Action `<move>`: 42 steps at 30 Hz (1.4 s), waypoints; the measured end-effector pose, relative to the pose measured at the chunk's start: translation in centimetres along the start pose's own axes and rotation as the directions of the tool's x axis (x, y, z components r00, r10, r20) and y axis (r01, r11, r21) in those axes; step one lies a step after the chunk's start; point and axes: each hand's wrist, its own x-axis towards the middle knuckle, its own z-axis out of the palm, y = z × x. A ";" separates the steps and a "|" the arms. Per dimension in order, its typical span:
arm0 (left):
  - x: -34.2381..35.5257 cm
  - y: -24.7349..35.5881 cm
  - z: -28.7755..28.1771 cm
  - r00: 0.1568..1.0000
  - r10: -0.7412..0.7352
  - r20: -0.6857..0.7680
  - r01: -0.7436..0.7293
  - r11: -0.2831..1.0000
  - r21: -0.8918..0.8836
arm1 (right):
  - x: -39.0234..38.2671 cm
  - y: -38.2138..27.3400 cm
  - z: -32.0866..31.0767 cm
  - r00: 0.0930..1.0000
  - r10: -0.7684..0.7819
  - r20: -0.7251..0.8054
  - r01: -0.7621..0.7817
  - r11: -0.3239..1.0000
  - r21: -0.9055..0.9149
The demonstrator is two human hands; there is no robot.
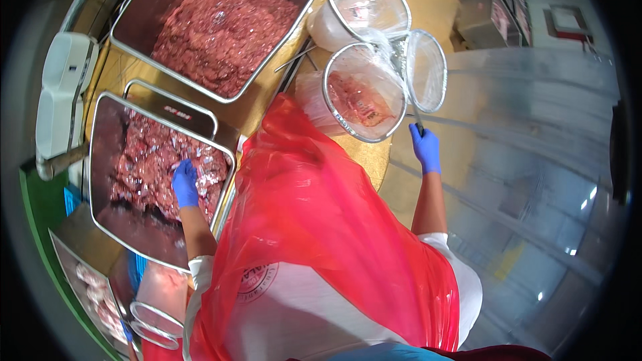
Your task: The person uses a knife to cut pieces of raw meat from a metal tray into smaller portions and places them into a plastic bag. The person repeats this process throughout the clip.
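My left hand, in a blue glove, reaches into a metal tub of raw red meat pieces. Its fingers are bunched closed on a piece of meat, partly sunk among the others. Off to the right, my blue-gloved right hand grips the black handle of a knife, held point away from me. Its narrow blade runs up beside the hoop stand, where three metal rings hold clear plastic bags. The nearest bag has reddish meat residue inside; the far bag and the right bag hang beside it.
A larger metal tub heaped with raw meat stands at the far left. White plastic boxes are by the railing. At the lower left are a tray of pale meat, another bagged hoop and another person's gloved hand.
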 end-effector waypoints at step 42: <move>29.6 -7.2 -44.3 0.078 0.351 -0.933 0.165 0.919 0.359 | -5.9 -28.1 0.9 0.978 0.177 0.109 -0.123 0.917 -0.379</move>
